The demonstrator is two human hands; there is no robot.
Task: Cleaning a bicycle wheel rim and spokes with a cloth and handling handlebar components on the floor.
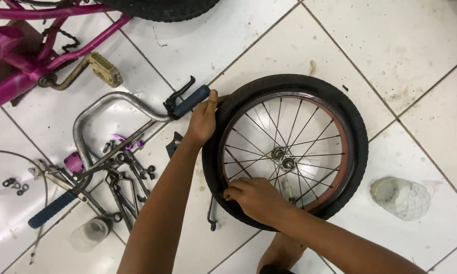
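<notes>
A small bicycle wheel lies flat on the white tiled floor, with a black tyre (pixel 358 132), a dark red rim (pixel 342 152) and thin spokes around a metal hub (pixel 283 158). My left hand (pixel 203 121) grips the tyre at its upper left edge, fingers wrapped over the rubber. My right hand (pixel 253 197) presses on the tyre's lower left part, fingers curled at the tyre bead by the rim. Part of the tyre there is hidden under my hand and forearm.
A silver handlebar (pixel 94 109) with blue grips (pixel 190 100) and a brake lever lies left of the wheel. Several spanners (pixel 124 180) sit beside it. A magenta bike frame (pixel 15 56) with pedal (pixel 106 69) is top left. A clear jar (pixel 400 198) rests at right, another (pixel 90 233) lower left.
</notes>
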